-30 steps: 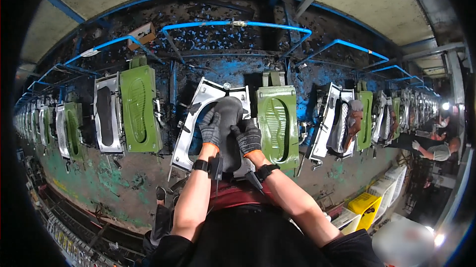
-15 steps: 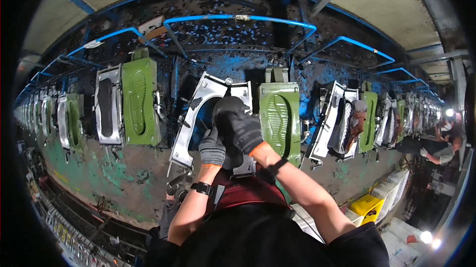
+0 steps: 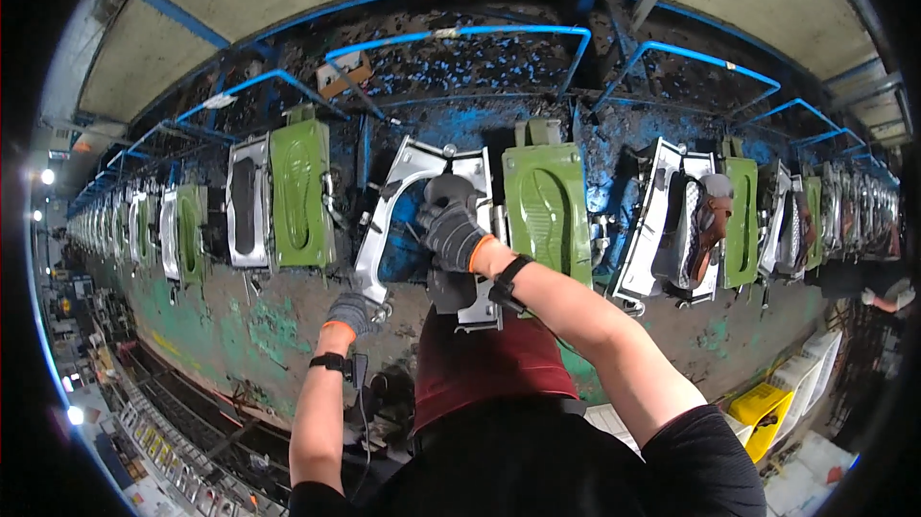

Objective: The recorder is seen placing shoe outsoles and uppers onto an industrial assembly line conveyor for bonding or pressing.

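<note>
Head view: your right hand (image 3: 453,232) grips the dark shoe form (image 3: 447,193), which stands upright in the open metal mould (image 3: 403,176). Your left hand (image 3: 351,312) sits lower left, closed on the mould's bottom edge.

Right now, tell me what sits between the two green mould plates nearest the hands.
In the head view, between green plate and green plate stands the open metal mould frame; the right hand grips a dark shoe there.

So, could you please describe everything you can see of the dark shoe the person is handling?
The dark shoe looks grey-black and soft, fitted on a last in the open silvery metal mould, toe upward, beside a green mould plate. The gloved right hand grips its middle; the gloved left hand rests at the mould's lower edge.
</note>
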A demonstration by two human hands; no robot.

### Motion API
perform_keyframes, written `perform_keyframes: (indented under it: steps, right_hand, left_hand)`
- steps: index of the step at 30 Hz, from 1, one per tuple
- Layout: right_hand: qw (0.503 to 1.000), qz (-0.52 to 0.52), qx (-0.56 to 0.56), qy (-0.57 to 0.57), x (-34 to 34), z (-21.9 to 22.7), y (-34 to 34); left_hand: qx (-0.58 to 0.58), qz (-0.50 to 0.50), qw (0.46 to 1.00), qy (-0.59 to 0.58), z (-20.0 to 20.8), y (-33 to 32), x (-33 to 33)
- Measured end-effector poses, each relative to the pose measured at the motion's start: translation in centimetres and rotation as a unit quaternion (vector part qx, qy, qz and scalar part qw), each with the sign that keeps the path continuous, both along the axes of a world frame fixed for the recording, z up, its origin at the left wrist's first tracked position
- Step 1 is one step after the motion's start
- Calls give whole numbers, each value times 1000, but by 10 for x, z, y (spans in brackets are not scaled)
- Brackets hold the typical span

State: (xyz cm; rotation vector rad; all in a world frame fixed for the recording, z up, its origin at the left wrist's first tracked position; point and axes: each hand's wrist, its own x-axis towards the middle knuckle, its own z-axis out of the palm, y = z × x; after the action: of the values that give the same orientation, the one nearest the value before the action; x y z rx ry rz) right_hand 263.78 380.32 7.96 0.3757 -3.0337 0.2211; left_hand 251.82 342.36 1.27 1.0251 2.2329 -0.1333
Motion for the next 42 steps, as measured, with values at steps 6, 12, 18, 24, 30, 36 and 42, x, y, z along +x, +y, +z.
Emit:
perform_keyframes:
  steps: [6,12,18,24,30,36,42]
  right_hand:
    - [987,-61,-40,-144,21,8,11]
    - [983,-144,-57,-103,27,4,-16]
    - [911,-368,-185,-1,79,-62,-73]
    - [890,-408,-187,-84,118,-42,-170]
    - [913,-364,-132,-130,147,-59,-159]
    - [910,-330,-219,-125,147,-28,-140]
    - [937,-290,-136,-141,160,-26,-161]
  left_hand:
    - [17,-12,985,-171,79,123,65]
    - [86,11,993,-85,26,77,133]
    - [400,-83,904,123,50,155,66]
    - [453,-74,878,134,29,273,62]
    - [430,-125,888,106,19,286,54]
    - [396,-146,895,145,18,285,54]
    - [159,-194,939,235,29,313,89]
